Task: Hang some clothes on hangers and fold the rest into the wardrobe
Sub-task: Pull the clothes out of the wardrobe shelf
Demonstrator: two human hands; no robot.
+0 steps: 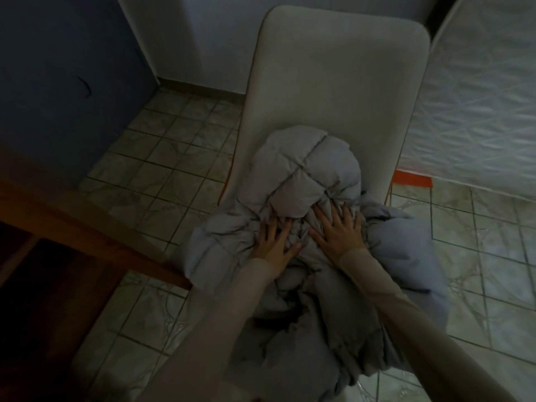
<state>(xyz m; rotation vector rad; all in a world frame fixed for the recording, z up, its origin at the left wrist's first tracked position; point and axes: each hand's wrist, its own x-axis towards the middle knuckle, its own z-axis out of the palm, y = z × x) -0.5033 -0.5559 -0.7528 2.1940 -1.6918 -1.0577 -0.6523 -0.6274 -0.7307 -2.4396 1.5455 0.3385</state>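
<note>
A puffy grey quilted jacket point(307, 172) lies bunched on the seat of a pale upholstered chair point(336, 71), spilling over the seat's front and right side. My left hand point(275, 242) presses down on the jacket's middle with its fingers spread. Right beside it my right hand point(339, 230) lies flat on the padding, fingers splayed toward the rolled top part. Neither hand curls round the fabric. Both arms wear light long sleeves.
A brown wooden table edge point(95, 224) runs along the left. A dark blue panel point(66, 76) stands at the back left. A white patterned mattress point(481, 97) leans at the right, with an orange strip point(412, 179) at its foot. Pale floor tiles point(162, 158) surround the chair.
</note>
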